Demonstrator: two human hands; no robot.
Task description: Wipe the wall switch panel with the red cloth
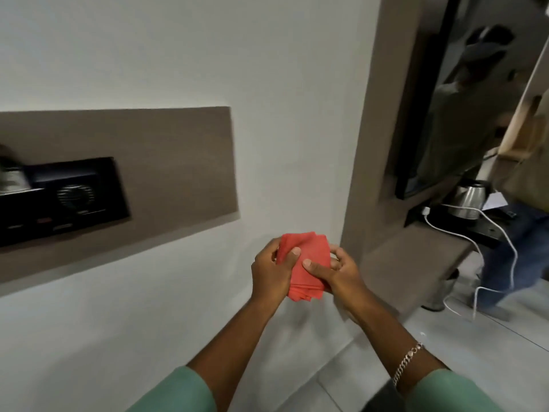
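Both grips are on the red cloth (304, 264) right now: the left hand (271, 273) wraps its left edge with the thumb pressed across the front, and the right hand (337, 272) pinches the right edge, thumb laid flat on the fabric, fingers curled behind. Cloth is folded into a thick pad, held out in front of the white wall (178, 55), low and well to the right of the job. Over on the far left sits the black switch panel (64, 200), set in a brown board (166, 162) and partly cut off by the frame edge, and nothing is touching it yet. Looks like the fold is being squared up, and that's the thing to get right: a flat, firm pad with a clean face outward, then hand it to one grip and sweep lightly so no switch or dial gets knocked. Both forearms reach forward and angle inward, wrists meeting at the cloth, green sleeves (178, 391) at the elbows, a chain bracelet (407, 364) on the right wrist.
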